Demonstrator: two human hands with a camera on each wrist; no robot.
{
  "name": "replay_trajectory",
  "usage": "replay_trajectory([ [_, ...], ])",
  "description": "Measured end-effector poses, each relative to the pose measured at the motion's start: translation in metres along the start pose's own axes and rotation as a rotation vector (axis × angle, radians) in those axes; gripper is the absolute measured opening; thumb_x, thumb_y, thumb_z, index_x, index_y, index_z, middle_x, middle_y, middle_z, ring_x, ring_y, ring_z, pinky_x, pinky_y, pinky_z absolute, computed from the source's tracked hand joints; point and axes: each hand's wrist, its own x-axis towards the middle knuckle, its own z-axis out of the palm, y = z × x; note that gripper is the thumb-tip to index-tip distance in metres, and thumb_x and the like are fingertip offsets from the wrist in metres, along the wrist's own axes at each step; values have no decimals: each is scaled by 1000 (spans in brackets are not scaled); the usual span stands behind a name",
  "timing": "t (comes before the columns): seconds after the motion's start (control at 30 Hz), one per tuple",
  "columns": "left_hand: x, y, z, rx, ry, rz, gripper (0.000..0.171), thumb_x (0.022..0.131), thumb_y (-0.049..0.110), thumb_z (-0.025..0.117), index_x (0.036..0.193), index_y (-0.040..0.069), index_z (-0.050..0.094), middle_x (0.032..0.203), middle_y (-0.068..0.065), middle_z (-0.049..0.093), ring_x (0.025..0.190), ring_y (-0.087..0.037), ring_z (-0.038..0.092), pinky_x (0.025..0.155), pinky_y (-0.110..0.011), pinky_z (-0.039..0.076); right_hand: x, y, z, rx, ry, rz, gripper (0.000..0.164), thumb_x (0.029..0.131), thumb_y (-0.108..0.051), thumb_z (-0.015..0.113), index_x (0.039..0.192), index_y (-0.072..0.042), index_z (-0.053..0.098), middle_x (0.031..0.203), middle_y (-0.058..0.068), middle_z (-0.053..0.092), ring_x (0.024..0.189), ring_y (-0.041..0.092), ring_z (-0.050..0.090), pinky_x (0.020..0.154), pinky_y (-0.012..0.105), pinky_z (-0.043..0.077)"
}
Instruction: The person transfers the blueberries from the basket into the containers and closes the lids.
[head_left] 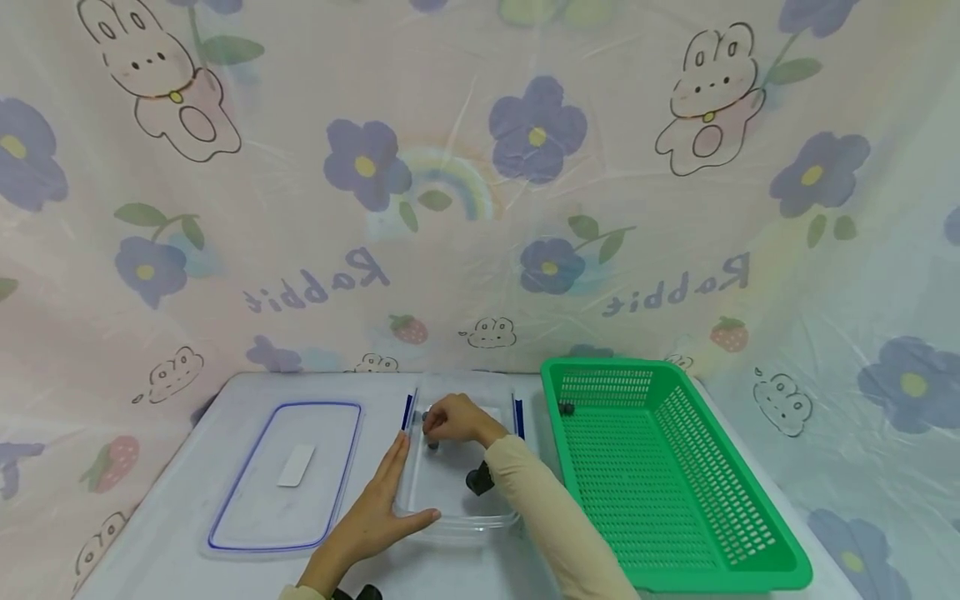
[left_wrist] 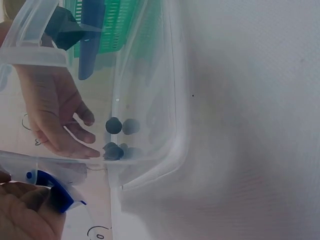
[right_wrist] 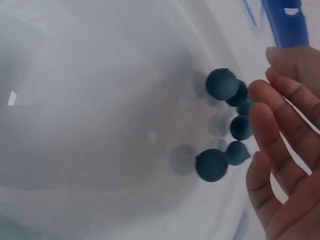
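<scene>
Against the left side of a clear plastic container [head_left: 457,523] lie several dark blue, round fruits like blueberries [right_wrist: 211,165]. My right hand [head_left: 459,418] reaches into the container beside them. The right wrist view shows its fingers [right_wrist: 272,135] loosely bent, with nothing pinched between them. Outside the container, my left hand [head_left: 375,510] rests along the left wall, fingers extended and thumb spread toward the near corner. In the left wrist view, its fingers [left_wrist: 30,212] are next to a blue latch [left_wrist: 56,191]. The container's right side is partly hidden by my right arm.
A green perforated basket [head_left: 652,575] stands on the right, with small dark round fruits [head_left: 567,408] in its far left corner. On the left lies a clear, blue-edged lid [head_left: 262,500] with a white label [head_left: 297,465]. A patterned curtain [head_left: 450,250] rises behind the table.
</scene>
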Motion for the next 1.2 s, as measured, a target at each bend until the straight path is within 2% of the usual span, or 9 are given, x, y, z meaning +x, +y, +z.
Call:
replay_trajectory([
  [0.17, 0, 0, 0, -5, 2, 2, 111, 81, 46, 76, 156, 4, 4, 161, -15, 1, 143, -39, 10, 107, -63, 22, -4, -9, -10, -11, -22, -34, 3, 83, -8, 75, 85, -7, 74, 74, -8, 67, 66, 4, 59, 63, 19, 49],
  [0.43, 0, 1, 0, -3, -3, -13, 112, 81, 48, 76, 155, 4, 4, 161, -15, 1, 144, -37, 9, 108, -62, 20, -12, -18, -25, -35, -30, -104, 12, 84, -8, 74, 94, -3, 72, 81, -6, 68, 75, 5, 62, 71, 20, 51],
  [0.67, 1, 2, 0, 4, 2, -13, 112, 81, 48, 76, 155, 4, 6, 161, -15, 2, 143, -38, 11, 107, -63, 21, -22, -18, -39, -78, -6, -160, 9, 85, -11, 73, 92, -8, 71, 85, -8, 68, 78, 5, 61, 72, 21, 51],
  [0.97, 2, 1, 1, -4, -2, -13, 111, 81, 47, 76, 156, 6, 5, 161, -14, 1, 143, -40, 11, 106, -65, 22, -41, -21, -70, -118, 46, -225, 13, 87, -15, 72, 99, -11, 69, 94, -1, 68, 89, 14, 62, 79, 29, 52],
  [1.2, 1, 1, 0, 1, 2, -15, 112, 80, 47, 77, 156, 6, 5, 161, -14, 1, 143, -39, 10, 107, -63, 20, -60, -15, -100, -68, 108, -256, 17, 90, -16, 69, 106, -10, 68, 102, 2, 68, 94, 18, 62, 84, 34, 50],
])
